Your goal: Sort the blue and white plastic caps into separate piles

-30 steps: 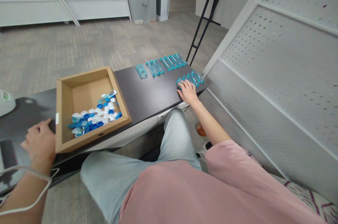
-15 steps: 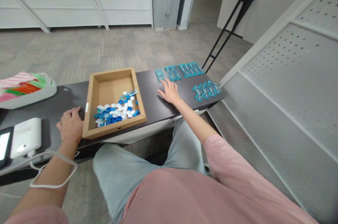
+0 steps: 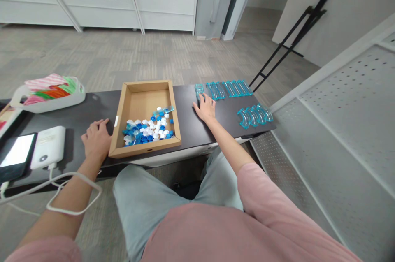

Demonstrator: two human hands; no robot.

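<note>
My left hand (image 3: 96, 138) lies on the dark table against the left side of a cardboard box (image 3: 122, 101), its fingers loosely extended and holding nothing. Inside the box, blue and white hexagonal pieces (image 3: 154, 126) are heaped toward the near side, with some clear blue parts among them. My right hand (image 3: 206, 108) rests right of the box, fingers spread. Its fingertips are at the near edge of a small group of clear blue plastic pieces (image 3: 199, 88); whether they touch is unclear. Farther right lie wavy pieces (image 3: 216, 90), straight pieces (image 3: 238, 88) and curved pieces (image 3: 255, 116), in rows.
At the left are a white basket (image 3: 61, 103) of colourful items, a phone (image 3: 17, 155) and a white power bank (image 3: 47, 147). A white cable (image 3: 77, 212) loops over my left forearm. A perforated grey panel (image 3: 339, 110) stands beyond the table's right end.
The camera view has turned left, so the table and its things sit farther right in the picture. Both hands keep nearly the same places on the table.
</note>
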